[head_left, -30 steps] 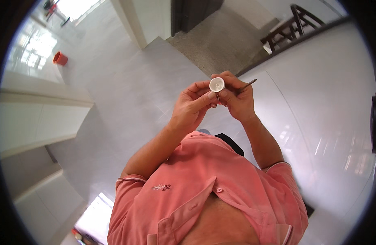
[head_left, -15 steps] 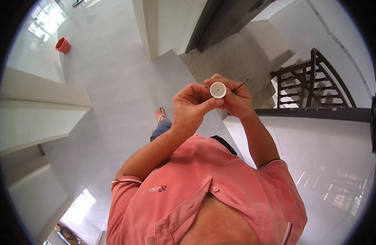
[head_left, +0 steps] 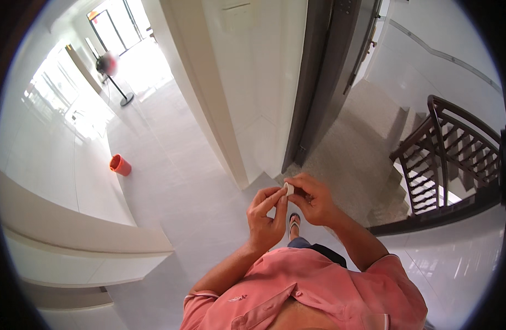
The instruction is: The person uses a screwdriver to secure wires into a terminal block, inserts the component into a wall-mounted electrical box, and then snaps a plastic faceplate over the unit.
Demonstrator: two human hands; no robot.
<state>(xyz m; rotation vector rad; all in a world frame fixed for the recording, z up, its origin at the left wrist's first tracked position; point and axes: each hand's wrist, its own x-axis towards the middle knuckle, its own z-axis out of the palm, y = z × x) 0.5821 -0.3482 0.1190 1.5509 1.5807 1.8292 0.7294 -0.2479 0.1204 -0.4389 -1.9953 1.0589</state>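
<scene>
A small white round piece [head_left: 289, 189], like a plastic cap, is held out in front of my body, turned nearly edge-on. My left hand [head_left: 265, 219] pinches its left side between thumb and fingertips. From the other side, my right hand [head_left: 316, 201] closes on it, index finger over the top and thumb below. The inside of the piece is turned away from view. Shadow and the curled fingers hide whatever else the right hand may hold.
A dark door [head_left: 341, 71] and a pale wall corner [head_left: 231, 99] stand ahead. Brown stair railings [head_left: 440, 148] are at right. An orange-red bucket [head_left: 121, 165] and a standing fan [head_left: 114, 82] are at left. A pale ledge [head_left: 88, 239] juts in at lower left.
The view has tilted up, bringing the fan into sight. The white piece has turned from face-on to nearly edge-on. The thin dark stick by my right hand no longer shows.
</scene>
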